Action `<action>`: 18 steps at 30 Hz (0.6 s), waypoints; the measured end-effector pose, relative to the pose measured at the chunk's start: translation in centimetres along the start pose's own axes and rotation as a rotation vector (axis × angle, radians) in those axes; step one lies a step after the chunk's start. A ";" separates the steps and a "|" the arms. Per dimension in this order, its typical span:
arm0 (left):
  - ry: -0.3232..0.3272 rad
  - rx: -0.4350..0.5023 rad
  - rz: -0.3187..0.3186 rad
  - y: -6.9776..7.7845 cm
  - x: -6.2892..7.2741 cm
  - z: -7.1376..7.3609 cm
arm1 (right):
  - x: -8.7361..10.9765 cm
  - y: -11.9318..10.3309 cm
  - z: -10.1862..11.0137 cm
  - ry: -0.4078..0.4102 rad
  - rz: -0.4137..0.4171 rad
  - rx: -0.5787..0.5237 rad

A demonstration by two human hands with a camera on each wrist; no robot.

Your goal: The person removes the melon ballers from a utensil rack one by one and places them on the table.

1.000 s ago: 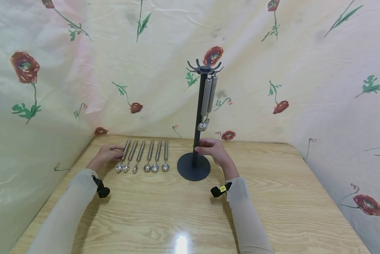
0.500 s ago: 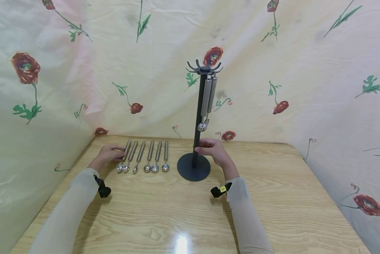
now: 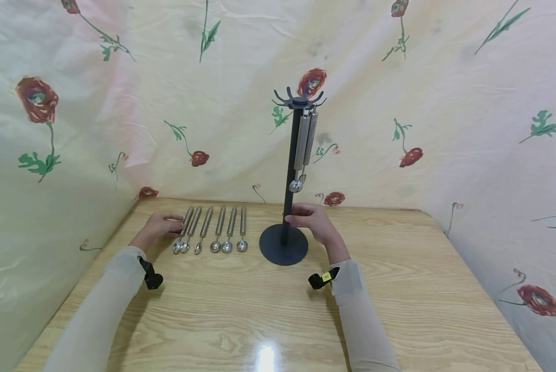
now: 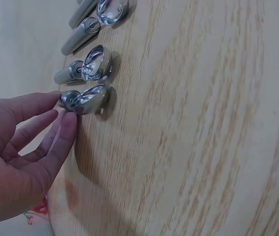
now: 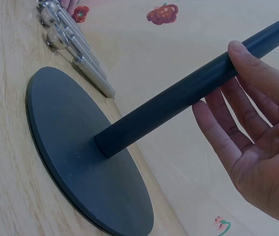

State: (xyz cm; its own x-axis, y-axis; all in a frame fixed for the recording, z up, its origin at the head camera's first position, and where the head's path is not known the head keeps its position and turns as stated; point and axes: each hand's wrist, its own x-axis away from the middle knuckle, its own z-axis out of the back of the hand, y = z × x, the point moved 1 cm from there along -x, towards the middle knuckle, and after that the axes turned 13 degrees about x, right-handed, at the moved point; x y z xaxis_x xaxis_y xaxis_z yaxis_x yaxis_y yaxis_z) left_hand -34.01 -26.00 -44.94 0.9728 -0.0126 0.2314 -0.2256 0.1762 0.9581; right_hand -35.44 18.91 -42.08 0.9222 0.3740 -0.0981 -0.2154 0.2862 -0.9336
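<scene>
My left hand (image 3: pixel 161 226) pinches the handle of the leftmost melon baller (image 4: pixel 91 100), its fingertips close to the neck. This steel tool lies on the table, its bowl toward me and almost against the bowl beside it. Several more melon ballers (image 3: pixel 231 227) lie to its right in a row, handles pointing to the back. At the centre, my right hand (image 5: pixel 257 123) holds the pole (image 5: pixel 178 93) of a black hook stand between thumb and fingers, just above its round base (image 3: pixel 278 250). Two melon ballers (image 3: pixel 302 142) hang from hooks on the stand's right side.
The wooden table (image 3: pixel 240 310) ends at the back and left against a floral cloth (image 3: pixel 375 77). The stand rises tall, with several upturned hooks (image 3: pixel 290 98) spreading at its top. The hanging bowls dangle above my right hand.
My left hand has shifted the leftmost melon baller slightly to the right, narrowing the gap to its neighbour. My right hand and the stand have stayed still.
</scene>
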 end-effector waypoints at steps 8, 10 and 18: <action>-0.026 -0.002 -0.003 0.1 0.2 0.3 | 0.0 0.0 0.0 -0.002 0.012 0.006; -0.014 -0.021 0.011 0.0 0.2 0.2 | 0.0 0.0 0.0 -0.007 0.018 0.012; -0.014 -0.022 0.024 0.1 0.1 0.2 | 0.0 -0.1 0.0 -0.033 0.058 0.015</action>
State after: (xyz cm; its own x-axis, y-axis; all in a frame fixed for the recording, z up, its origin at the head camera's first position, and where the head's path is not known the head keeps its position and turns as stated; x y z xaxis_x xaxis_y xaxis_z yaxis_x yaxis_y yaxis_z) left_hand -33.94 -26.15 -44.83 0.9663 -0.0216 0.2567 -0.2475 0.1984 0.9484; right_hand -35.47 18.89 -42.02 0.8972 0.4187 -0.1401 -0.2728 0.2761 -0.9216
